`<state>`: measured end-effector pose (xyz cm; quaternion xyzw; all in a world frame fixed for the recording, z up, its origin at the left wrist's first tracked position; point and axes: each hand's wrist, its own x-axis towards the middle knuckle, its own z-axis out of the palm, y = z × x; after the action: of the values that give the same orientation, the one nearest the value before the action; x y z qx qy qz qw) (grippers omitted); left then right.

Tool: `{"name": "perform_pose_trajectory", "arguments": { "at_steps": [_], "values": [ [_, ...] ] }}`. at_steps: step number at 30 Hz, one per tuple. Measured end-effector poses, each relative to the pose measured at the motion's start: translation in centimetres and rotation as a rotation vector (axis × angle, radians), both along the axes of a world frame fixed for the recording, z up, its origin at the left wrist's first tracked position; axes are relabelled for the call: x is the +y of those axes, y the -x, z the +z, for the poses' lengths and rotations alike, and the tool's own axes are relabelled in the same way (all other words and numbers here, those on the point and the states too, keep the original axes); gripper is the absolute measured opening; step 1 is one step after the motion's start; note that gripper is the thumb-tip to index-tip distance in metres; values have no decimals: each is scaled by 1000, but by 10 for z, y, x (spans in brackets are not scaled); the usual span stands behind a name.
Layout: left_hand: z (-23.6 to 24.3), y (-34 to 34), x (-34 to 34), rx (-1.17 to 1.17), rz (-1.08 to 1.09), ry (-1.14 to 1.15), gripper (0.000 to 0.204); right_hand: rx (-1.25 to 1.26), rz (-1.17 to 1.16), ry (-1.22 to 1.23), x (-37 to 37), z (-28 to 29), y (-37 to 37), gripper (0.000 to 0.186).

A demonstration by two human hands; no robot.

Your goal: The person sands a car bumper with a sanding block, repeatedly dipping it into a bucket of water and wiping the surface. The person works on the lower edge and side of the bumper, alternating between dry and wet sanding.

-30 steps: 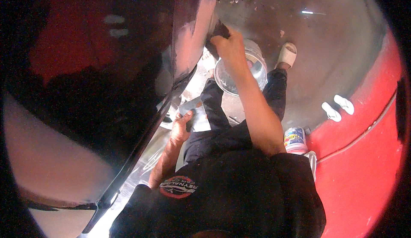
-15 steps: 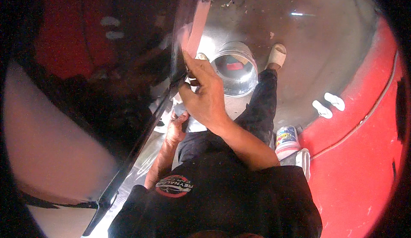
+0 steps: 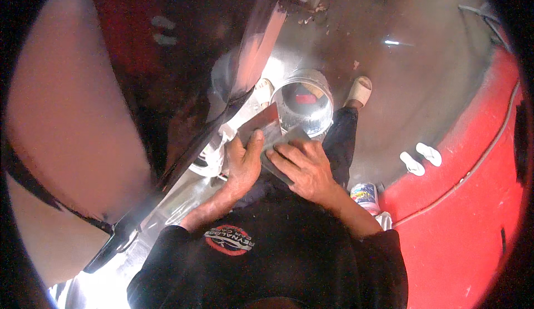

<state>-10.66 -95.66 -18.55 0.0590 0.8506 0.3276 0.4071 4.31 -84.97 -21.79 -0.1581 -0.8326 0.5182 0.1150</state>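
Right hand off the panel, now meeting left hand over the lap

Compared with half a second ago: right hand (image 3: 307,170) was up at the panel edge, now down and in beside left hand (image 3: 245,167), which has come up a little. More of the bucket's near side is covered now.

Nearest: black shirt (image 3: 289,259), round logo on chest. Both forearms angle inward, elbows bent, hands almost together over dark trousers (image 3: 338,148).

Left hand: closed, thumb on top, gripping flat brown piece (image 3: 267,121), which sticks out past the thumb, tilted. Right hand: fingers curled over flat grey piece (image 3: 296,135), knuckles up. Pieces sit between the hands, edges close; cannot tell if touching.

Just beyond: bucket (image 3: 311,122), red item (image 3: 305,99) inside. Glossy dark panel (image 3: 183,86) on the left. Tub (image 3: 365,195) to the right, colourful label. Beige slide (image 3: 360,91) on the foot past the bucket. Farther right: white flip-flops (image 3: 428,153) by red surface (image 3: 456,225).
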Motion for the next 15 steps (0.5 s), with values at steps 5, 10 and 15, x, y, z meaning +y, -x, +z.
{"name": "perform_pose_trajectory", "arguments": {
  "at_steps": [5,10,15],
  "values": [
    [6,-3,16,122,315,-162,37,71,49,48,14,7,-29,50],
    [10,-5,37,-247,310,-83,36,331,-95,77,17,17,-25,49],
    [25,14,30,-518,566,-368,33,19,-148,-61,11,-56,-28,52]
  ]
}}
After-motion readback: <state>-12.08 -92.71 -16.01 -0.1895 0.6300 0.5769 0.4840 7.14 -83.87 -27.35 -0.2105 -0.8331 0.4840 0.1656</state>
